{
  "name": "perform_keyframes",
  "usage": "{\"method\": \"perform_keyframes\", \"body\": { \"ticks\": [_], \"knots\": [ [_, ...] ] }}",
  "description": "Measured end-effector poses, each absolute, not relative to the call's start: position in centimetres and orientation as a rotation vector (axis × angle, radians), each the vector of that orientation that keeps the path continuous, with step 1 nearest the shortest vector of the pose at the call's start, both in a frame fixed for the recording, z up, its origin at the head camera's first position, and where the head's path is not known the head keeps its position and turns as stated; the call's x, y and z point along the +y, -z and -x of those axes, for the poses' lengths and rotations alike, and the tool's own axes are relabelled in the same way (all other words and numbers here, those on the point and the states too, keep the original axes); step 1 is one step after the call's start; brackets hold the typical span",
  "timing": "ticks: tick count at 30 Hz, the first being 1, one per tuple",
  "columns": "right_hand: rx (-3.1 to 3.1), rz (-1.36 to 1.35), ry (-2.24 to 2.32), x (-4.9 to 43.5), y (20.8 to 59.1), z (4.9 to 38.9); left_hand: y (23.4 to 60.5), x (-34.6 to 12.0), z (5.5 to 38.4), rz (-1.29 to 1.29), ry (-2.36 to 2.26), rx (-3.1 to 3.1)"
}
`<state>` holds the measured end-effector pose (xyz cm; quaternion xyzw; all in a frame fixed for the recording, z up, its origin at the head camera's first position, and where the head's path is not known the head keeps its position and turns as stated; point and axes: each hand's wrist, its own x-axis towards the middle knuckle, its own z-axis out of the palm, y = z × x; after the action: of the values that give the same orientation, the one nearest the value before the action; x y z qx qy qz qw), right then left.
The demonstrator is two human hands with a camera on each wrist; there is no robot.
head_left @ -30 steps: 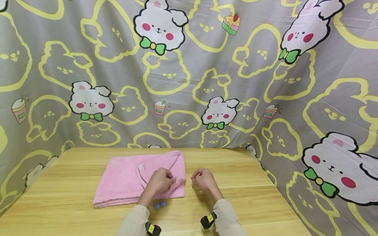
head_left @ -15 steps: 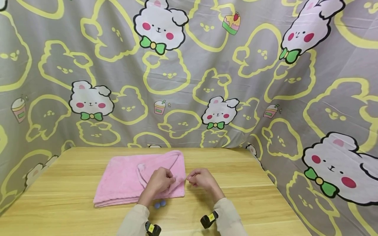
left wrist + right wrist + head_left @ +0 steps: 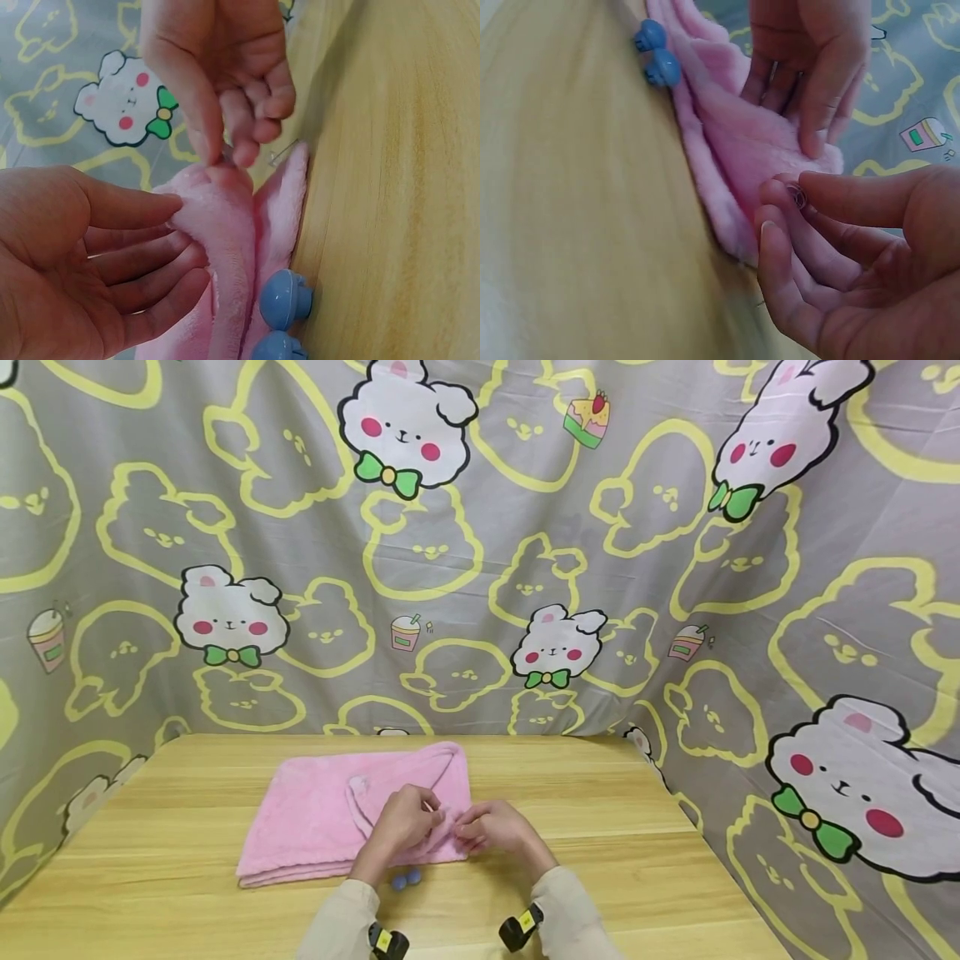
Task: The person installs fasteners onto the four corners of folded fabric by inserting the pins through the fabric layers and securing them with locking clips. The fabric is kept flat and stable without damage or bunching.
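A folded pink fleece blanket (image 3: 315, 810) lies on the table, one corner turned over. My left hand (image 3: 408, 818) pinches the raised fold of the blanket (image 3: 217, 217) between thumb and fingers. Facing it, my right hand (image 3: 495, 827) is at the blanket's right edge. In the right wrist view a small metal wire coil (image 3: 798, 196) sits pinched between its thumb and index finger, close to the pink fleece. Most of the coil is hidden by the fingertips. Two blue mushroom-shaped clips (image 3: 279, 300) rest on the table beside the blanket's near edge.
The wooden table (image 3: 637, 877) extends around the blanket on all sides. A grey curtain (image 3: 465, 568) with cartoon rabbits hangs behind it and along the sides. A thin clear or wire-like piece (image 3: 283, 154) shows near the blanket's corner, too small to identify.
My right hand has moved left, from beside the blanket to its edge near the left hand, bringing the small coil along. The left hand stays in place on the fold.
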<state>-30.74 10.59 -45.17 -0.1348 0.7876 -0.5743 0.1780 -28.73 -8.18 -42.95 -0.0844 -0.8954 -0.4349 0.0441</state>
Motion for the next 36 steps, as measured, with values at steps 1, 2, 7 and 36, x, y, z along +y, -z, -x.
{"method": "perform_keyframes", "body": {
  "ticks": [1, 2, 7, 36],
  "knots": [
    [2.210, 0.368, 1.634, 10.49, 45.27, 30.74, 42.92, -8.17, 28.74, 0.252, 1.331, -2.738],
    [2.195, 0.357, 1.642, 10.40, 45.40, 30.75, 42.90, -8.17, 28.77, 0.244, 1.336, -2.740],
    [2.182, 0.334, 1.660, 10.17, 45.77, 30.75, 42.85, -8.22, 28.79, 0.247, 1.348, -2.748],
    [2.179, 0.333, 1.651, 10.13, 45.95, 30.58, 43.08, -8.08, 28.75, 0.363, 1.335, -2.759]
  ]
}}
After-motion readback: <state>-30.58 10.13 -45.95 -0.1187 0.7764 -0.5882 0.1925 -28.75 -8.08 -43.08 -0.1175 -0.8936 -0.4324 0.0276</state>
